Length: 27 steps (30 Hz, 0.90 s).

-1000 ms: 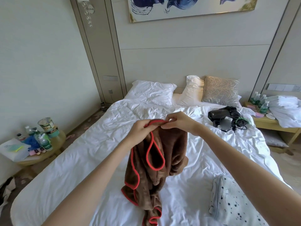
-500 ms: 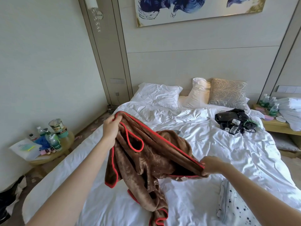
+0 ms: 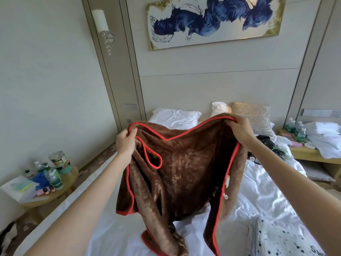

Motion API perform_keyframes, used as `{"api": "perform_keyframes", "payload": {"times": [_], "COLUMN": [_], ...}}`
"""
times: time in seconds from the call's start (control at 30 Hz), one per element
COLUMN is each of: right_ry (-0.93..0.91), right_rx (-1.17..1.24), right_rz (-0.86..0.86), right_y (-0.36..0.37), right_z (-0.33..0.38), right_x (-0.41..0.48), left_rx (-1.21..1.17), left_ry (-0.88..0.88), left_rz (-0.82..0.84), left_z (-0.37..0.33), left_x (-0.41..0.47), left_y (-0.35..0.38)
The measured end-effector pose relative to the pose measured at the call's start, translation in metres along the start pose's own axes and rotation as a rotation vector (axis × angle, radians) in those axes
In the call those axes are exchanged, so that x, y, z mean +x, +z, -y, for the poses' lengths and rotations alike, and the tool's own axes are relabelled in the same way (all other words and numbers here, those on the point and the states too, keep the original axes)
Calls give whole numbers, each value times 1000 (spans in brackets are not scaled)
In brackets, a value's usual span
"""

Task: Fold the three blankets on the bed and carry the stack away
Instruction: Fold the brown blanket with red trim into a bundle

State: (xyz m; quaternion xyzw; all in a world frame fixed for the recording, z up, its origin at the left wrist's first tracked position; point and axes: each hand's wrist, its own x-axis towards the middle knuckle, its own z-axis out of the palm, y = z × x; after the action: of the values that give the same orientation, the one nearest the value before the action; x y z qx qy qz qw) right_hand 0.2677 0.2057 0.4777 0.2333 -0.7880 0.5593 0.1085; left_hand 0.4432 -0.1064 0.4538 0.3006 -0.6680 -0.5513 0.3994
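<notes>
2 bare hands hold a fuzzy brown blanket with red edging (image 3: 184, 172) spread above the white-sheeted bed (image 3: 267, 196). Left hand (image 3: 126, 142) and right hand (image 3: 239, 129) each close tight on its top hem. Its lower end drapes onto the sheet beside a white black-spotted blanket (image 3: 276, 241).
</notes>
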Motion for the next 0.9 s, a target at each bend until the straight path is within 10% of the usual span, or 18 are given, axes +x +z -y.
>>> {"api": "perform_keyframes", "payload": {"times": [0.17,0.37,0.9], "right_ry": [-143,-266,22], "right_rx": [74,-16,-784], "right_rz": [88,257,236], "right_y": [-11,6,26], "right_z": [73,112,-61], "right_x": [20,1,-55], "left_rx": [-47,204,312], "left_ry": [164,374,391], "left_rz": [151,755,813], "left_z": [-60,-77,-28], "left_x": [-6,-62,-67], "left_y": [27,71,50]}}
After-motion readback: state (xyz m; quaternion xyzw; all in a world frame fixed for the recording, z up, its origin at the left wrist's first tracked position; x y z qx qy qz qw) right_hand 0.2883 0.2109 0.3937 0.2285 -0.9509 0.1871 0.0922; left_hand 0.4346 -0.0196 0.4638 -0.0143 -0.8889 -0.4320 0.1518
